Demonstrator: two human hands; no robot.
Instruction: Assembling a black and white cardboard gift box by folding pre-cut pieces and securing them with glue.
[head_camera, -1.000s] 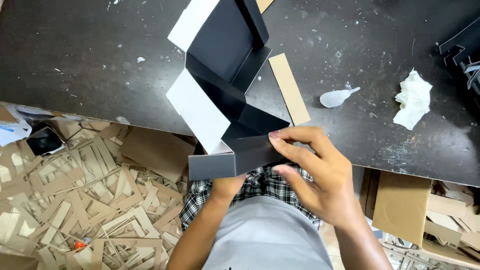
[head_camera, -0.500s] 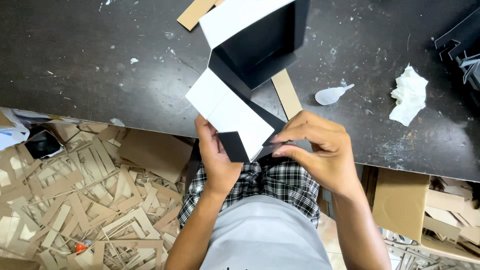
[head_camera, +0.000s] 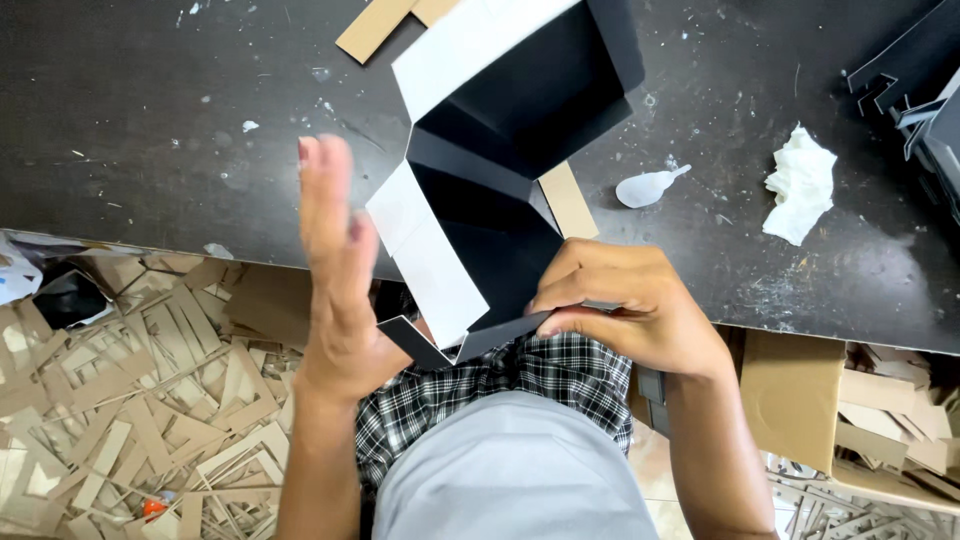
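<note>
The black-and-white box blank (head_camera: 500, 170), a folded card shell with dark inner faces and white outer panels, lies across the near edge of the dark desk (head_camera: 150, 120), and its lower flaps hang past the edge over our lap. Our right hand (head_camera: 620, 310) is clamped on the near black flap, thumb and fingers pinching it where it meets the corner fold. Our left hand (head_camera: 335, 280) is flat and spread, fingers together, held upright just beside the white side panel and apparently not touching it. We judge that the main risk lies in that one-handed hold: with only the right pinch on the flap, the half-formed walls could spring apart or the whole shell could tip off the desk edge toward the cardboard offcuts (head_camera: 130, 420) on the floor. If the open palm meets the white panel off-square, the panel may crease away from its score line. A small clear glue bottle (head_camera: 648, 186) and a crumpled white tissue (head_camera: 800, 185) lie on the desk to the right, well apart from the box; any wet glue on the flaps could smear the white faces if our fingers slip.
</note>
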